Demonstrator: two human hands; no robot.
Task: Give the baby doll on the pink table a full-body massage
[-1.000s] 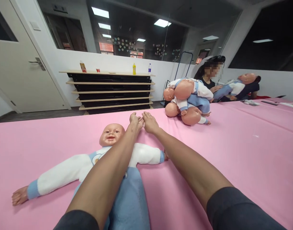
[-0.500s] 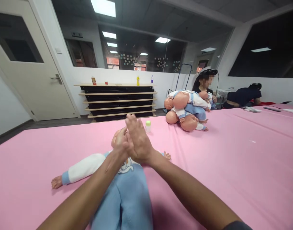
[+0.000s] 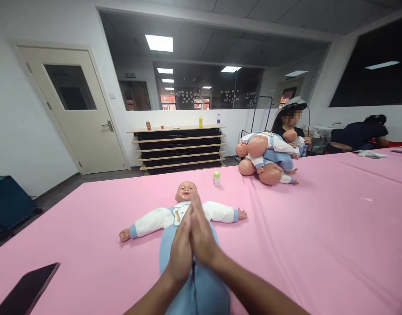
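My left hand (image 3: 181,247) and my right hand (image 3: 202,236) are pressed palm to palm, fingers stretched out and pointing forward. Nothing shows between them, though the palms are hidden. Beneath them a baby doll (image 3: 154,220) lies on its back, arms spread, in a white top with blue cuffs and blue trousers. Its face points up at the far end, and my hands cover part of its chest and belly. Just beyond the doll's shoulder stands a small white bottle with a green cap (image 3: 216,179).
A pink-covered table (image 3: 302,245) bears everything. A pile of dolls (image 3: 269,173) lies at the back right, and a dark phone (image 3: 26,288) at the front left. Behind the pile, a person (image 3: 288,124) holds a doll. Farther right, another person (image 3: 358,133) leans over. Stacked shelves (image 3: 181,148) stand against the wall.
My hands have come down and nearer to me, from above the doll's chest and face to over its belly. They are now aligned palm to palm, and the doll's face is uncovered. The view has shifted left.
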